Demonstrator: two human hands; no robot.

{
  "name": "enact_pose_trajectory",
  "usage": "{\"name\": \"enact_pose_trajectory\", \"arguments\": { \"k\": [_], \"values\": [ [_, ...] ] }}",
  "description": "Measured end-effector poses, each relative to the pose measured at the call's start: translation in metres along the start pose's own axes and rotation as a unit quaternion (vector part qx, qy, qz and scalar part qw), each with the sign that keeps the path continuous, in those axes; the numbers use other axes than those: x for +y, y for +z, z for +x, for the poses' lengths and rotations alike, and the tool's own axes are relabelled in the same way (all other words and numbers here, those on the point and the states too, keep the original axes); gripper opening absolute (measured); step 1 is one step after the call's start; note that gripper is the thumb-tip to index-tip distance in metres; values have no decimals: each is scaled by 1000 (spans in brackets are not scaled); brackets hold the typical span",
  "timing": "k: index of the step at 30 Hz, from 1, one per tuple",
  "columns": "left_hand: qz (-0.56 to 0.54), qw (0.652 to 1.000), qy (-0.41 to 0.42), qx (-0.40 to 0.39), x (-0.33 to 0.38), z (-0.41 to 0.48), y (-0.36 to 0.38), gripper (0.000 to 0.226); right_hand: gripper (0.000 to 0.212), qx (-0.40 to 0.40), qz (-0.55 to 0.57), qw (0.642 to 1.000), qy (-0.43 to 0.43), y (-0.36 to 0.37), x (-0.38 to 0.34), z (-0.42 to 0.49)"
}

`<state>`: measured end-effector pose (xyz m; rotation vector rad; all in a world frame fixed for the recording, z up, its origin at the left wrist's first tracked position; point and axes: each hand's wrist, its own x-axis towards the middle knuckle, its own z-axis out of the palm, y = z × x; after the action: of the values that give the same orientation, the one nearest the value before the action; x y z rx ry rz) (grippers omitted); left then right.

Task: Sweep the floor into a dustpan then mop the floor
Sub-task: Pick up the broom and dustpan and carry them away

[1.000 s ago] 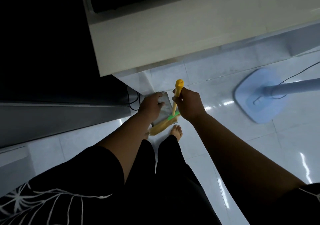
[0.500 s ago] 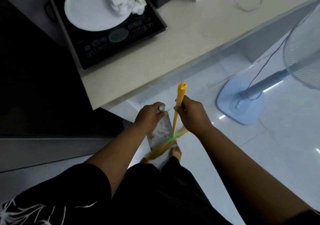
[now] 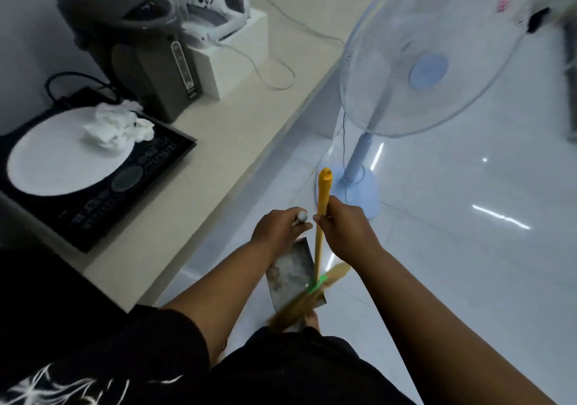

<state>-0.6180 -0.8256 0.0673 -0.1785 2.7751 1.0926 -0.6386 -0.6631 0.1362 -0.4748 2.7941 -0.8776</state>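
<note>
My right hand (image 3: 345, 229) grips the yellow handle of a broom (image 3: 321, 214), which stands nearly upright. Its straw bristles, tied with a green band, sit low over my feet. My left hand (image 3: 278, 229) grips the grey-tipped handle of a metal dustpan (image 3: 290, 276) that hangs below it. Pale dust lies in the dustpan's tray. The bristles partly cover the tray's lower edge. Both hands are close together above the white tiled floor (image 3: 452, 248).
A pale blue standing fan (image 3: 427, 61) stands just ahead on the right, its base near the broom tip. A low cream counter (image 3: 218, 142) on the left carries an induction cooker (image 3: 93, 180) with a white plate, a grey water boiler (image 3: 137, 45) and a white box.
The view has lifted from the floor to the counter and fan. Both hands keep their grips on the broom and dustpan, held a little higher and nearer the fan.
</note>
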Motion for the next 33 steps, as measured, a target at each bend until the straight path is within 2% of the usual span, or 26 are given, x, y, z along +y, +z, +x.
{"name": "enact_pose_trajectory", "arguments": {
  "k": [9, 18, 27, 33],
  "values": [
    [7, 983, 150, -102, 75, -14, 36, 25, 17, 127, -22, 982, 136, -41, 28, -87],
    [28, 944, 267, -190, 160, -74, 106, 19, 15, 211, -5, 946, 248, -76, 83, -208],
    [78, 889, 354, -282, 252, -166, 219, 11, 17, 272, 9, 899, 343, -109, 151, -370],
    [106, 835, 420, -338, 305, -235, 297, 10, 17, 311, 2, 859, 408, -114, 188, -477]
  ]
}}
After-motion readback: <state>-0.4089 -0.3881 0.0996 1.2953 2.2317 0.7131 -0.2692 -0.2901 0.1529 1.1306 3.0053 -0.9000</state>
